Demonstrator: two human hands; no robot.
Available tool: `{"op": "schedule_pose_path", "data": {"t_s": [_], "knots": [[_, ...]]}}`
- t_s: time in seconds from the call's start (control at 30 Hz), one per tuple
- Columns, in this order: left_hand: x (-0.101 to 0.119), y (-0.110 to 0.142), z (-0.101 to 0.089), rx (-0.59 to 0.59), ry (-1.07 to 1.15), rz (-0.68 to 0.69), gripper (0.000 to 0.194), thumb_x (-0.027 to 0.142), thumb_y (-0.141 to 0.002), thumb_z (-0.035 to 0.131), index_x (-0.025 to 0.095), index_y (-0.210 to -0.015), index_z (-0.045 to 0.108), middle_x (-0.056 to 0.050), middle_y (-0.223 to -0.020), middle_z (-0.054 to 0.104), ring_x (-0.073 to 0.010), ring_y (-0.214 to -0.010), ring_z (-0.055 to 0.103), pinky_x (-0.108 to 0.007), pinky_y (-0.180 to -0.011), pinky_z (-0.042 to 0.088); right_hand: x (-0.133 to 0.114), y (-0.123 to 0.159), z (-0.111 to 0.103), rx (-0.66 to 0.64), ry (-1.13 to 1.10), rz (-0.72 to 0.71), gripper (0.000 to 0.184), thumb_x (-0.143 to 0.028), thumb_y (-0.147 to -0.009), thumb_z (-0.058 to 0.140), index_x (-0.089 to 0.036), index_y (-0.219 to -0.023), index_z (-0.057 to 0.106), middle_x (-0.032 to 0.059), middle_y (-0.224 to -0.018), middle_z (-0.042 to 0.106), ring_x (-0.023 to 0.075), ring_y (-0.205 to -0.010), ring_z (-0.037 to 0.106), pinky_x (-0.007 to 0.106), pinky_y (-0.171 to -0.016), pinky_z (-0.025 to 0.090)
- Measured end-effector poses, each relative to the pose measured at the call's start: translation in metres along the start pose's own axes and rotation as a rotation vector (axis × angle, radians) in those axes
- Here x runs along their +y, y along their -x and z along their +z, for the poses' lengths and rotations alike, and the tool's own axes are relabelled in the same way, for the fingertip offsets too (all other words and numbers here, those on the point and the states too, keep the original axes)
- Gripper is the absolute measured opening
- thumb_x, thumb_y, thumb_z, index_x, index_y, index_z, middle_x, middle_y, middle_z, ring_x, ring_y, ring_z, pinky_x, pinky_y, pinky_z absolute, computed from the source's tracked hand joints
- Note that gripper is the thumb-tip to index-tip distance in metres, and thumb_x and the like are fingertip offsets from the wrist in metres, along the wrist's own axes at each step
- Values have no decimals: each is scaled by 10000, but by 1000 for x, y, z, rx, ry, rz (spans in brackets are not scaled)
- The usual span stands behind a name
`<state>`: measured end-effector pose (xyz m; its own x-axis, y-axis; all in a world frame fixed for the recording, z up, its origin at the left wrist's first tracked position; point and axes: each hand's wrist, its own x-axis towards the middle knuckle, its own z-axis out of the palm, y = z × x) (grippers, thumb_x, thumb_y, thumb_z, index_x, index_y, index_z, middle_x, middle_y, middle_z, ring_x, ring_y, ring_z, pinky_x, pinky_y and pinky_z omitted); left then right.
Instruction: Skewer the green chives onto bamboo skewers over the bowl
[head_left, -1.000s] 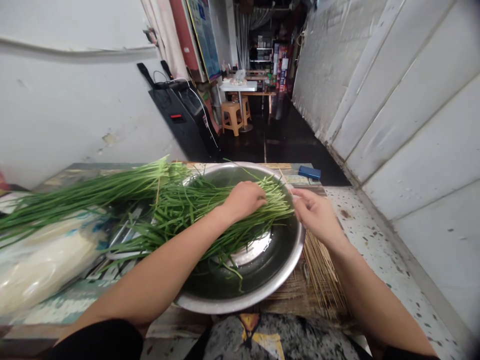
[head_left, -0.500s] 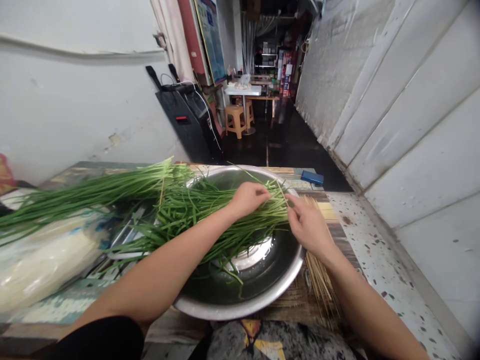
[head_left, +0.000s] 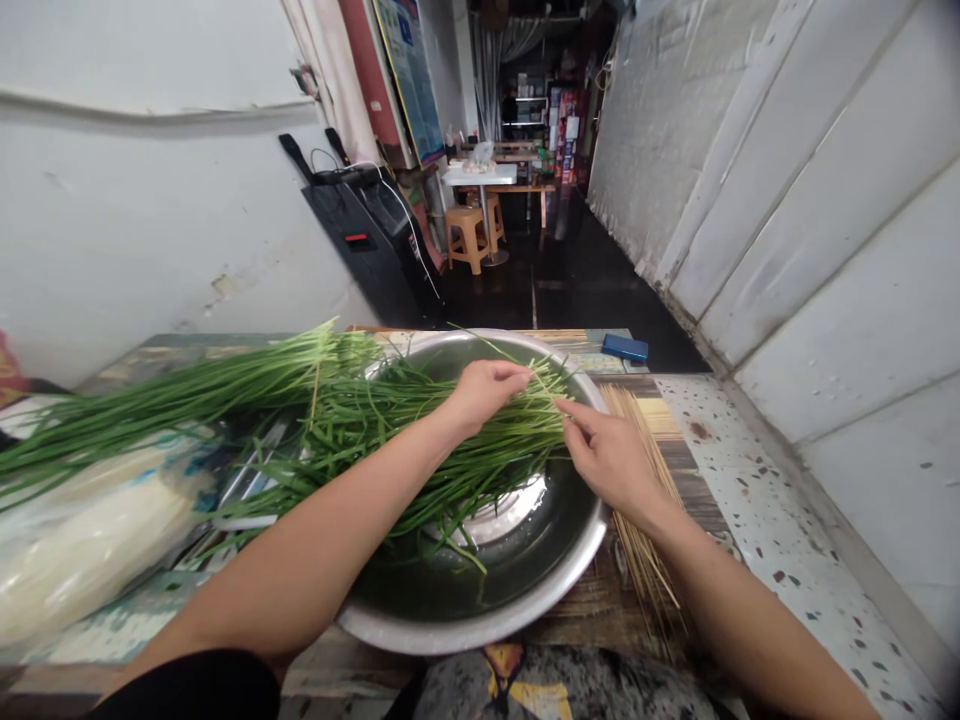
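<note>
Garlic chives (head_left: pixel 420 410) lie in a heap across a wide steel basin (head_left: pixel 465 640), their pale cut ends to the right. My left hand (head_left: pixel 491 392) is closed in a pinch on stalks near those ends. Just right of it, my right hand (head_left: pixel 609 450) has thumb and forefinger pinched on what looks like a thin bamboo skewer at the stalk ends; its tip is hard to make out. To the left rests another bundle of chives (head_left: pixel 225 385), with a thin stick crossing it. Loose bamboo skewers (head_left: pixel 645 500) lie beside the basin, under my right forearm.
A plastic bag with pale contents (head_left: pixel 97 540) lies on the table's left. On the far right of the table sits a small blue box (head_left: pixel 625 347). Beyond stand a black machine (head_left: pixel 375 240), an orange stool (head_left: pixel 466 238) and a white table (head_left: pixel 480 175).
My right hand has moved slightly left and down, with its fingertips closer to the stalks. My left hand stays at the chive ends. The view has shifted a little.
</note>
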<state>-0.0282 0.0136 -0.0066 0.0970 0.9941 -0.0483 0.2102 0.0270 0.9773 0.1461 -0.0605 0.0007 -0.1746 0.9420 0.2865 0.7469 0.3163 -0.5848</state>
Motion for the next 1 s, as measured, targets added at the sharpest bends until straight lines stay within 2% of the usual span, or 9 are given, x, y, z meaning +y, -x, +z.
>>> {"op": "schedule_pose_path", "data": {"t_s": [0.3,0.47,0.63,0.8,1.0], "knots": [[3,1,1,8,8,3,274,238,-669,648,75,-883,695,-27,-640,619,-81,-561,477,-212,-556,390,1,1,1,0,-21,7,384,-239,-848,409,-186,-1145,647,51,-744,705,149,-549,574,257,-552,425],[3,2,2,8,-6,1,265,237,-665,642,81,-872,698,-26,-631,623,-88,-555,481,-220,-559,390,2,0,2,10,2,5,385,-246,-847,412,-186,-1141,651,40,-664,686,142,-501,542,251,-515,401],[3,1,4,20,-6,16,250,224,-660,630,81,-854,698,-19,-621,615,-83,-545,468,-223,-572,385,2,-1,1,13,11,2,382,-245,-846,409,-188,-1129,658,49,-724,701,155,-562,580,259,-557,425],[4,2,4,30,-18,9,250,233,-658,630,87,-850,699,-13,-608,608,-86,-542,466,-223,-564,378,2,-1,1,12,24,2,384,-246,-842,413,-193,-1134,657,35,-647,682,136,-474,530,245,-499,392],[4,2,4,30,-25,17,269,247,-655,639,78,-856,699,-15,-608,603,-86,-548,464,-216,-552,371,0,-1,0,8,12,7,388,-239,-841,407,-192,-1134,657,49,-703,701,151,-540,576,257,-545,423]]}}
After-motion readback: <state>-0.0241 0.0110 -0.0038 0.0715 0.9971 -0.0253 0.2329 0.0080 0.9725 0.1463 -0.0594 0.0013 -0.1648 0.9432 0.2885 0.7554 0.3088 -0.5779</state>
